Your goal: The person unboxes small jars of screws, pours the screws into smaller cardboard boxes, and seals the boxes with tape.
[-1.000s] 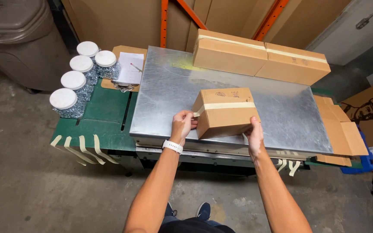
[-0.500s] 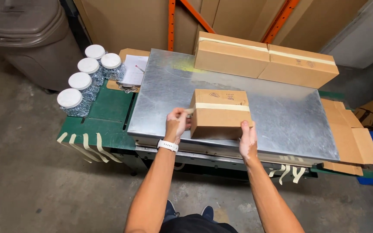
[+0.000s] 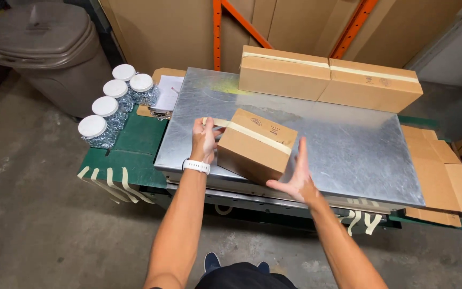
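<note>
A small cardboard box (image 3: 256, 143), taped shut along its top seam, sits turned at an angle on a metal sheet (image 3: 338, 144) that covers the table. My left hand (image 3: 204, 140) presses against the box's left end, with a loose tape end by its fingers. A white band is on that wrist. My right hand (image 3: 296, 174) is flat against the box's right front side, fingers spread. Both hands hold the box between them.
Two larger taped cardboard boxes (image 3: 330, 77) lie end to end at the back of the sheet. Several clear jars with white lids (image 3: 109, 107) stand at left beside papers (image 3: 167, 93). Tape strips (image 3: 114, 183) hang off the green table edge. A grey bin (image 3: 46, 51) stands far left; flat cardboard (image 3: 445, 171) right.
The small box has been turned counter-clockwise, now sitting at an angle. My right hand has opened and slid along the box's front right side; my left stays on its left end.
</note>
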